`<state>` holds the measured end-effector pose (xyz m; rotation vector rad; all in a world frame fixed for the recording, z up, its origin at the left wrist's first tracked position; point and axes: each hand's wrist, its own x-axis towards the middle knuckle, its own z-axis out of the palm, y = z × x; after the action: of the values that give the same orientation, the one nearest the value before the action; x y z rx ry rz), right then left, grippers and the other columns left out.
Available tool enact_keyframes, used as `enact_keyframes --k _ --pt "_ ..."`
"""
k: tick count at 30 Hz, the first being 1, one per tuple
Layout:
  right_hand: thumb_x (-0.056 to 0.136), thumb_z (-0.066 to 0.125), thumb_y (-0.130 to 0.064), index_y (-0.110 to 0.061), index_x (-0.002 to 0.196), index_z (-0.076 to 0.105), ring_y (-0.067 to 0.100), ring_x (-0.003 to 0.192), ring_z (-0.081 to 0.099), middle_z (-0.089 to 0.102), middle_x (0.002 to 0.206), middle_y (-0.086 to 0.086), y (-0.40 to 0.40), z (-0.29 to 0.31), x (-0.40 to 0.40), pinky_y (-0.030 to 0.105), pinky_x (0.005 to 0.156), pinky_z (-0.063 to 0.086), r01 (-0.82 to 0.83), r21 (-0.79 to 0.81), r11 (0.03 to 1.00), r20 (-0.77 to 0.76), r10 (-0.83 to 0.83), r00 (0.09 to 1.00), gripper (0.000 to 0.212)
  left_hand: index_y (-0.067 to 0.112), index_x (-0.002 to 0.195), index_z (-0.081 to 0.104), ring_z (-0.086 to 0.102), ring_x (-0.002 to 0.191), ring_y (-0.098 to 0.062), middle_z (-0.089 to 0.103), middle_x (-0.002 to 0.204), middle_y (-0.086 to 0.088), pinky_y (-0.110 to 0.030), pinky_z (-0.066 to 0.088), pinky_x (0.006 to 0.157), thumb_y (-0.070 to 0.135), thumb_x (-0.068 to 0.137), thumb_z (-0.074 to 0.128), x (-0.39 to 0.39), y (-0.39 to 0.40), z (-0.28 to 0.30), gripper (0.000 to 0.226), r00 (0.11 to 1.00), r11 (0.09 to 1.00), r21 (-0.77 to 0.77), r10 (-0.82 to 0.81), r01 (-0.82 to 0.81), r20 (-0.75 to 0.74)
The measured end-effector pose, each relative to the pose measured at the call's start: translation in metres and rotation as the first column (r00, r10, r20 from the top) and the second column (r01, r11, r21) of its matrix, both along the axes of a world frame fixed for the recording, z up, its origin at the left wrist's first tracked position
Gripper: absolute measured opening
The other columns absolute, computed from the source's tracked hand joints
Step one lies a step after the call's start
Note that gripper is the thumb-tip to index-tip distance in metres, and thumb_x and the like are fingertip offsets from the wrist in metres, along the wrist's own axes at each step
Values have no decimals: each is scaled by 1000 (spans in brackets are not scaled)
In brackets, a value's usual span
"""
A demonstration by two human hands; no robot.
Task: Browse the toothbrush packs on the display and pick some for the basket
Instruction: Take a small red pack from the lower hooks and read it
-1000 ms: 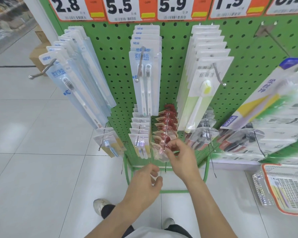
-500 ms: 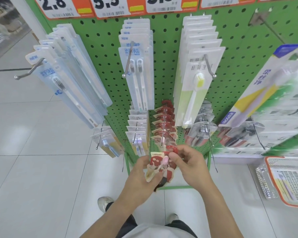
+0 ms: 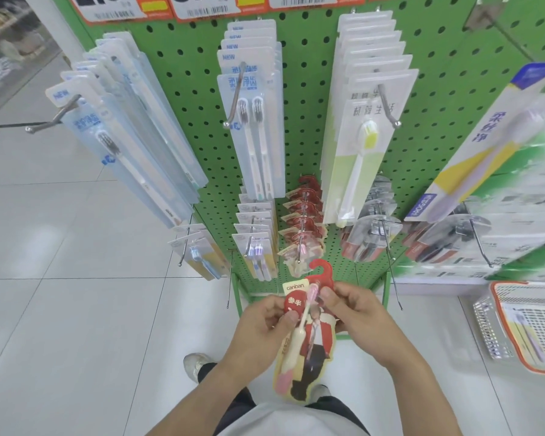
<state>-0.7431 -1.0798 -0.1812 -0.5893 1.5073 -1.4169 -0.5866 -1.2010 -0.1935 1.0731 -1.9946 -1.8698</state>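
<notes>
Toothbrush pack [image 3: 307, 338], the red "canban" one with a hook-shaped hanger at its top, is off the display and held in front of the person's waist, between the pegboard [image 3: 299, 99] and their body. Both hands grip it near its upper end: the left hand [image 3: 265, 328] pinches the left edge with the thumb across the red label, and the right hand [image 3: 356, 316] pinches the right edge, fingers curled round the card. The pack hangs down from this two-handed hold, its pink-and-cream brush facing up toward the camera. More packs of the same red kind hang on a low peg [image 3: 301, 234] just above the hands, with taller blue, white and green-yellow packs on the pegs higher up. The basket [image 3: 497, 313] sits on the floor to the right, well apart from the hands, with what looks like a pack or two already inside. The step in hand looks like inspection: the pack is being read or checked, not yet carried. If it is chosen, the next move calls for letting go with the left hand, swinging the pack rightward and down in the right hand, and dropping it flat in the basket; if not, the hook must be threaded back on its peg.
</notes>
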Motion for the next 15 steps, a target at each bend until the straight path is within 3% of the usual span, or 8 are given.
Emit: enact_keyframes --k 3,6,11,15 --pt "101 58 -19 -5 102 70 32 77 69 73 90 26 6 -3 2 52 76 57 -18 -5 1000 5 18 1000 18 11 103 71 74 89 -24 78 93 -5 -26 57 78 9 95 67 2 0 2 9 1000 1000 30 6 -6 -14" --pt "100 58 -8 -2 99 71 28 71 68 74 86 24 7 -4 6 41 71 56 115 0 993 -6 -115 993 14 10 103 70 74 88 -25 78 94 -6 -28 57 78 12 96 67 4 1 7 9 999 996 69 -48 49 -8" --pt "94 68 -7 -6 99 73 23 67 72 77 84 17 7 0 11 30 61 55 304 2 953 5 -304 953 7 10 106 71 73 95 -37 79 97 -8 -49 57 87 17 97 66 10 2 6 13 994 989 105 -109 106 21" --pt "83 80 -20 -20 101 72 20 68 73 76 79 1 11 3 10 32 63 57 243 55 968 -159 -232 960 20 11 105 72 76 88 -24 79 91 -2 -38 60 83 19 95 69 12 2 6 13 998 998 44 -44 42 35"
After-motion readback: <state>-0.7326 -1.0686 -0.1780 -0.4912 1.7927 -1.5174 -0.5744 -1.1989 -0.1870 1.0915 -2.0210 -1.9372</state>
